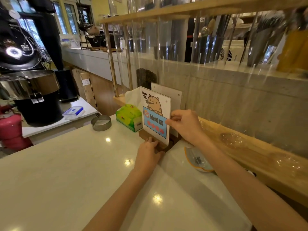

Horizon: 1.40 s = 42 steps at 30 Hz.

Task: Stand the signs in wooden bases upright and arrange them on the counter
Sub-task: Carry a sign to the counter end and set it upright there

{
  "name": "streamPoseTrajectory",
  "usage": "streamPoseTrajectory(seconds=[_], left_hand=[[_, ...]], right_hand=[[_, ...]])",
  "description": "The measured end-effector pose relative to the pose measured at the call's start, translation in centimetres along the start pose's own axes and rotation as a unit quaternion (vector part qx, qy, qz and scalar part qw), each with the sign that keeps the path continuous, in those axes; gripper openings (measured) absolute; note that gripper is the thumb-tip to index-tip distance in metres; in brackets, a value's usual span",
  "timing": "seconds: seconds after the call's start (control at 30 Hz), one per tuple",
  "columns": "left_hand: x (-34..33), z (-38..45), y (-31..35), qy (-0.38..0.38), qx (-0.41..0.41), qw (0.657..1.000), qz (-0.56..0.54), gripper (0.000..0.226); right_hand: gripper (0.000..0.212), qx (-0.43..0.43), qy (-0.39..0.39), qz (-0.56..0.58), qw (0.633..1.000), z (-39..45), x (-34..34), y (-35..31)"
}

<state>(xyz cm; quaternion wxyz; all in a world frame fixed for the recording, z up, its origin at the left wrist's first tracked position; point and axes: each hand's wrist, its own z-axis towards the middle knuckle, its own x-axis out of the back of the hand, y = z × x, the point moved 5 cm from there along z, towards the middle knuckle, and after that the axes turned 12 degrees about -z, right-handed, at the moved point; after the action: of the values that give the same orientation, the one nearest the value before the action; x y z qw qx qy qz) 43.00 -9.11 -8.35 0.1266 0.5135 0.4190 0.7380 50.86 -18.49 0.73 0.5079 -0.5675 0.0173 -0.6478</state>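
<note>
Head view: green tissue box (128, 117) beside upright sign (155, 114).

The front sign (155, 114) hides most of the second sign (173, 95) behind it; its lower line of lettering is blurred, and the wooden base (160, 144) is partly covered by the left hand (148, 151)

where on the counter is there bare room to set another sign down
Free: the wide white counter left of the left hand, in front of the metal dish. Crowded: the back corner around the sign, tissue box and plate.
</note>
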Motion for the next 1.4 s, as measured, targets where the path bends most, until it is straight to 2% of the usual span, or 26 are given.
streamPoseTrajectory(seconds=[0.37, 0.87, 1.07, 1.13, 1.23, 1.3, 1.4], left_hand=[[-0.7, 0.3, -0.2, 0.026, -0.022, 0.999, 0.013, 0.047], [-0.6, 0.4, -0.1, 0.025, 0.001, 1.0, 0.012, 0.051], [-0.4, 0.5, 0.0, 0.024, 0.004, 1.0, -0.005, 0.049], [-0.2, 0.6, -0.1, 0.024, 0.009, 0.999, -0.025, 0.048], [0.3, 0.8, 0.2, 0.034, 0.007, 0.999, -0.03, 0.047], [0.2, 1.1, 0.5, 0.042, 0.002, 0.999, -0.01, 0.049], [-0.5, 1.2, 0.7, 0.037, 0.008, 0.999, 0.016, 0.051]], right_hand=[[0.023, -0.02, -0.002, 0.024, 0.999, 0.6, 0.1, 1.0], [0.026, -0.006, 0.001, 0.035, 0.999, 0.6, 0.1, 0.9], [0.031, -0.012, -0.04, 0.023, 0.999, 0.9, 0.5, 1.1], [0.028, -0.01, -0.011, 0.048, 0.999, 0.8, 1.5, 1.4], [0.018, -0.034, 0.122, 0.111, 0.986, 0.6, 3.9, 2.8], [0.025, -0.063, 0.156, 0.093, 0.981, 0.6, 4.1, 3.9], [0.043, -0.069, 0.061, 0.047, 0.995, 0.7, 1.7, 4.6]])
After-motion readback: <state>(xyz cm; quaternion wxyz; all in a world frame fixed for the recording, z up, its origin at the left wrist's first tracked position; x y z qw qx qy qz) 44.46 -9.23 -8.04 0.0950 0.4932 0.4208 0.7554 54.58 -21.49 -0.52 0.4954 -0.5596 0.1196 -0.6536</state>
